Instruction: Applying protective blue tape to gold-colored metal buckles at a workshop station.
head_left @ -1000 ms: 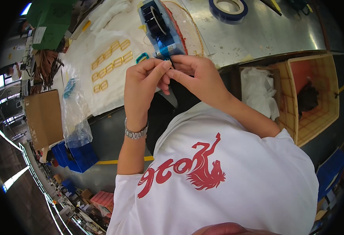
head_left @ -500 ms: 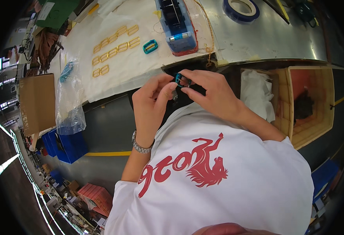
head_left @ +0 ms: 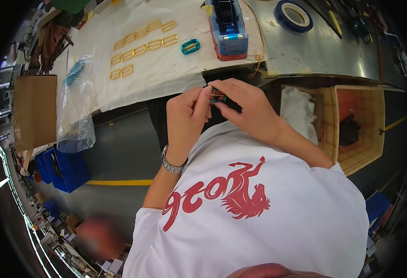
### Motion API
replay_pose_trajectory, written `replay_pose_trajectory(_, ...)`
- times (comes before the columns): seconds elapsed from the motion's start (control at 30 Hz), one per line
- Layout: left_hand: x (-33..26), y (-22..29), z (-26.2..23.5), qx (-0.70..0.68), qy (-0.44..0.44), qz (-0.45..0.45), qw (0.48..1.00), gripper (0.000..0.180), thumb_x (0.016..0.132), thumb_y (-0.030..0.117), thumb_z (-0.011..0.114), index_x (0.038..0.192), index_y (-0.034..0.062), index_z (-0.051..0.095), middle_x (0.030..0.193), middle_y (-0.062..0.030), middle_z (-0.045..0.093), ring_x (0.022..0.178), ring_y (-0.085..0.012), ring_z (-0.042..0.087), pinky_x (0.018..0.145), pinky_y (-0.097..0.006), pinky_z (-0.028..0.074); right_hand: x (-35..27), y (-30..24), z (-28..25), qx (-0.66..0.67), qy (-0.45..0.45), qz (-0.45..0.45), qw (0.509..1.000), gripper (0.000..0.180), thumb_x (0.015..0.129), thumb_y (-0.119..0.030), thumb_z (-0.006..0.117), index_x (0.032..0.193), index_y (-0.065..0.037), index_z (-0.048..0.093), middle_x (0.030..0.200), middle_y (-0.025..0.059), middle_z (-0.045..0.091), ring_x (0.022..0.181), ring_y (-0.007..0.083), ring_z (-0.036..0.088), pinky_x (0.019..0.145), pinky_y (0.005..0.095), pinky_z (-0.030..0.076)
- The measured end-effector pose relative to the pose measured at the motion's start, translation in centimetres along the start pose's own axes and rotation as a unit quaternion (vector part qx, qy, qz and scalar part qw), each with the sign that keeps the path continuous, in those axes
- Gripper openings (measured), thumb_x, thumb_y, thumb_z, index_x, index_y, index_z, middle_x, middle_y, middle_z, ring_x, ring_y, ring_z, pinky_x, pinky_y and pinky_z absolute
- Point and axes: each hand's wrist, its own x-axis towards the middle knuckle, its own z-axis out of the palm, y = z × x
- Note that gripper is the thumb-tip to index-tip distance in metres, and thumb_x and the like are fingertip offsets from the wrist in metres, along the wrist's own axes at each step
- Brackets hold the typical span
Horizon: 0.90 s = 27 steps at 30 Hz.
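In front of my chest, just off the table's near edge, both hands hold a small gold slide buckle with blue-green film on its frame. My left hand pinches its left side between thumb and fingers. My right hand grips the other side, fingers curled over the top and thumb below. The fingers hide much of the buckle. On the table lies a similar buckle with a blue-green covering. Left of it, several bare gold buckles lie in rows.
A blue tape dispenser stands beyond my hands. A blue tape roll lies on the metal tabletop. An open wooden box is at my right. A clear plastic bag hangs over the table's left edge beside a cardboard box.
My left hand has closed in toward the right hand, its thumb now upright against the buckle. The view has shifted slightly, so the table things appear farther right.
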Motion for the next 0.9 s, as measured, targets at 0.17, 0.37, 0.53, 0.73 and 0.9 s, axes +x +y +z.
replay_pose_trajectory(0.17,-0.6,-1.5,-0.6,-0.127,0.058,0.000,0.990,0.030,0.111,0.018,0.063,0.092,-0.0027,0.074,0.063,-0.0033,0.063,0.054,-0.0073,0.056,0.051,-0.026,0.041,1.8,-0.8,-0.5,0.268,-0.057,0.235,0.933,0.032,0.105,-0.013,0.069,0.132,0.005,0.066,0.108,0.0121,0.074,0.090,0.0170,0.074,0.081,0.0312,0.060)
replay_pose_trajectory(0.37,-0.6,-2.8,-0.4,-0.119,0.085,0.014,0.989,0.030,0.112,0.020,0.062,0.096,-0.0021,0.075,0.064,-0.0033,0.062,0.055,-0.0064,0.055,0.052,-0.025,0.042,2.3,-1.6,1.4,0.334,-0.046,0.293,0.895,0.025,0.114,-0.021,0.060,0.115,0.002,0.071,0.085,0.0058,0.071,0.069,0.0095,0.067,0.066,0.0231,0.053)
replay_pose_trajectory(0.53,-0.2,-2.8,-1.8,-0.054,0.046,0.037,0.997,0.019,0.108,0.018,0.069,0.109,-0.0004,0.073,0.081,-0.0058,0.072,0.067,-0.0106,0.065,0.062,-0.025,0.052,2.6,-1.2,1.3,0.282,-0.053,0.301,0.909,0.024,0.113,-0.020,0.061,0.105,0.000,0.071,0.077,0.0015,0.069,0.063,0.0059,0.062,0.059,0.0216,0.050)
replay_pose_trajectory(0.73,1.0,-1.4,-3.7,0.212,0.051,0.287,0.933,0.041,0.086,0.015,0.087,0.124,0.0058,0.074,0.110,-0.0115,0.079,0.096,-0.0316,0.075,0.079,-0.037,0.061,2.4,-0.8,0.8,0.281,-0.062,0.305,0.908,0.025,0.113,-0.022,0.061,0.103,-0.001,0.071,0.076,0.0010,0.069,0.063,0.0060,0.062,0.059,0.0221,0.050)
replay_pose_trajectory(0.9,2.9,0.3,-4.8,0.281,-0.009,0.306,0.910,0.039,0.087,0.013,0.086,0.123,0.0079,0.075,0.108,-0.0113,0.079,0.093,-0.0327,0.075,0.079,-0.040,0.059,2.7,0.6,0.6,0.347,-0.060,0.294,0.888,0.024,0.113,-0.021,0.060,0.112,0.000,0.070,0.082,0.0028,0.071,0.067,0.0071,0.063,0.064,0.0224,0.052)
